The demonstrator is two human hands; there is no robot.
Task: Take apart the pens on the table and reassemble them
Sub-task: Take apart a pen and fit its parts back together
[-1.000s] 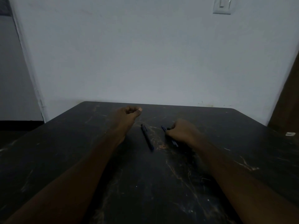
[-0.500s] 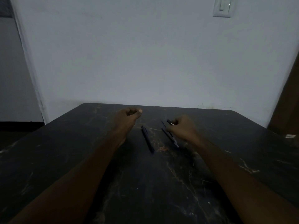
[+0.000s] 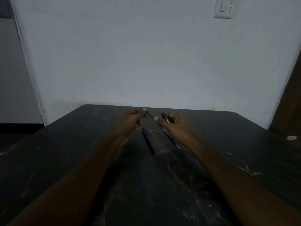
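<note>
left hand (image 3: 133, 117) pinching blue pen (image 3: 150, 115) tip | right hand (image 3: 173, 126) closed on same pen | black pen (image 3: 148, 141) on bench (image 3: 65, 152) between hands

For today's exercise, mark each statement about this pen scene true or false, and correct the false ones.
1. Both hands are raised above the table. True.
2. A pen lies on the table between the forearms. True.
3. The left hand lies flat and open. False: its fingers pinch a thin blue piece.
4. The right hand is empty. False: its grip holds a dark pen part.
5. A light switch is on the wall. True.
</note>
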